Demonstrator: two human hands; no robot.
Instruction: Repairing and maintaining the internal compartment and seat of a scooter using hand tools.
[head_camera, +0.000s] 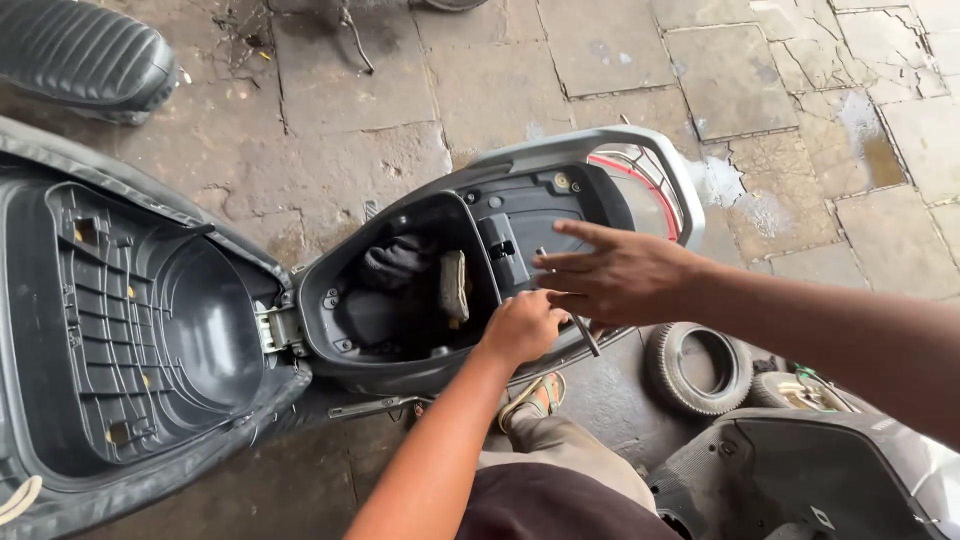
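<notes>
A grey scooter stands with its seat tipped open, baring the black under-seat compartment. My left hand is closed in a fist on the compartment's near rim. My right hand reaches in from the right over the rear tray, fingers stretched out and apart. A thin metal rod tool runs slantwise under that palm, both ends sticking out; the thumb seems to pin it. Dark cloth and a worn flat pad lie inside the compartment.
A small tyre lies on the wet stone floor at the right. A loose grey body panel sits at the bottom right. Another black seat is at the top left. My sandalled foot rests beside the scooter.
</notes>
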